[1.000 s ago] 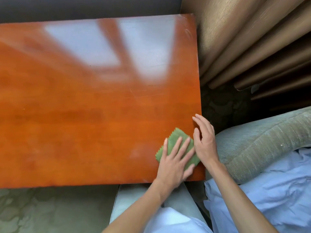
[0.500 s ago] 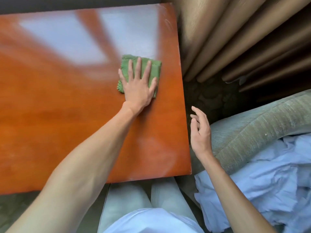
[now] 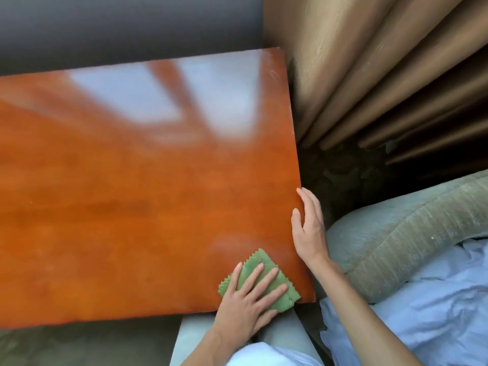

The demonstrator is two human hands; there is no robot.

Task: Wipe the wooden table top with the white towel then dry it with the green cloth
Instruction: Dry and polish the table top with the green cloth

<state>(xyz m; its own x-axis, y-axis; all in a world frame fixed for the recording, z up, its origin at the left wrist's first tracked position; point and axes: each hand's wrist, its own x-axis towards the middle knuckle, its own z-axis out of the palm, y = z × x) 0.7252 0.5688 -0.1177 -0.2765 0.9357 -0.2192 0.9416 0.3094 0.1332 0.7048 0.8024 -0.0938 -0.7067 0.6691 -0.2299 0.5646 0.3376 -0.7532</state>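
Observation:
The glossy orange-brown wooden table top [image 3: 137, 207] fills the left and middle of the head view. A folded green cloth [image 3: 260, 260] with zigzag edges lies at the table's near right corner. My left hand [image 3: 245, 305] presses flat on it with fingers spread. At the table's right edge rests my right hand [image 3: 309, 228], fingers apart, thumb on the wood, holding nothing. The white towel is not in view.
Beige curtains [image 3: 369, 75] hang at the right behind the table. A grey-green sofa arm [image 3: 409, 239] and crumpled pale blue fabric [image 3: 435, 313] lie at the right. My knees sit under the near table edge. Dark patterned floor shows between table and sofa.
My left hand has pulled the green cloth back from the far right part of the table to the near right corner. My right hand has come to rest against the table's right edge.

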